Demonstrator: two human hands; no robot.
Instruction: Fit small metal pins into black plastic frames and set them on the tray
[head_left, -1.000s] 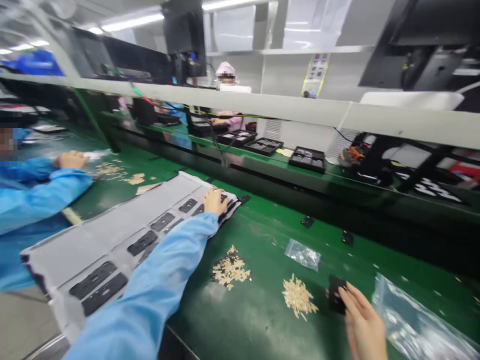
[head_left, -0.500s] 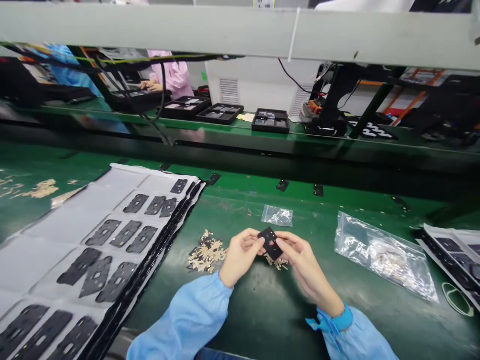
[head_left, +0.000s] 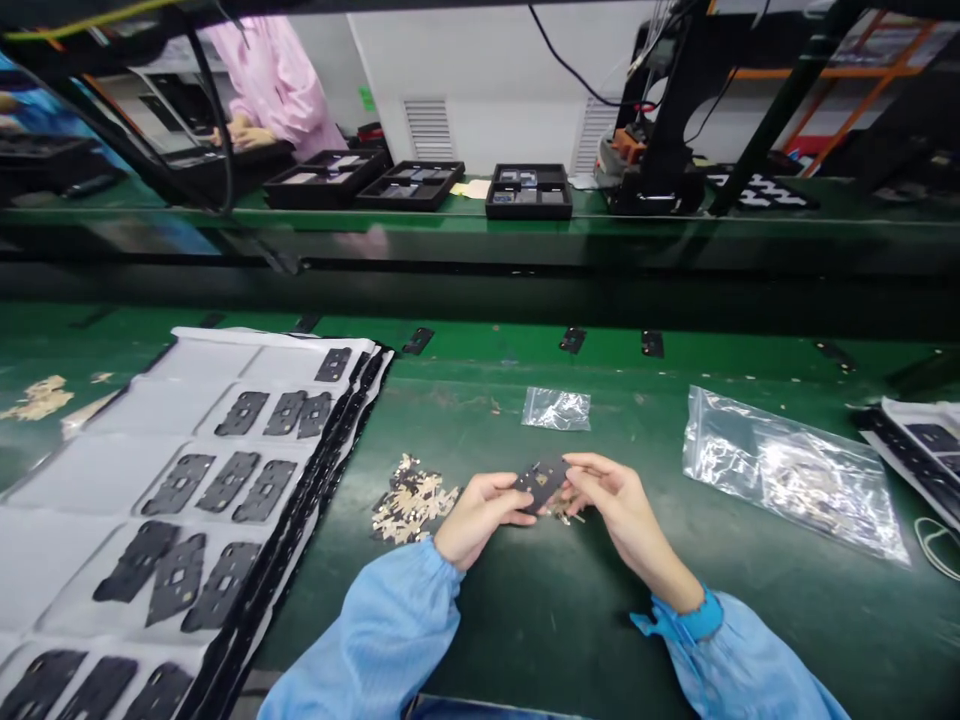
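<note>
The small black pad [head_left: 541, 482] is pinched up in the air between both hands, right over the bench, with a tiny gold spot showing on it. The left fingertips [head_left: 517, 497] are closed on its left edge and the right fingers [head_left: 581, 468] are curled in narrow on its right edge. Compared with half a second ago, it's tipped flatter, not standing up on a corner facing the camera so much, and the whole view has dipped a bit too.

The left hand [head_left: 480, 513] and right hand [head_left: 622, 510] sit close together, with blue sleeves [head_left: 367, 640] running back toward the camera. A few gold bits [head_left: 566, 512] lie just under the pad, and a bigger pile of gold bits [head_left: 411, 503] is just left of the left hand. Further left is a gray sheet [head_left: 67, 480] holding rows of black pads [head_left: 178, 484]. A small plastic bag [head_left: 556, 409] and a larger one [head_left: 795, 475] lie on the green bench [head_left: 525, 640]. Across the way, a person in pink [head_left: 274, 85] works beside black trays [head_left: 529, 192].
</note>
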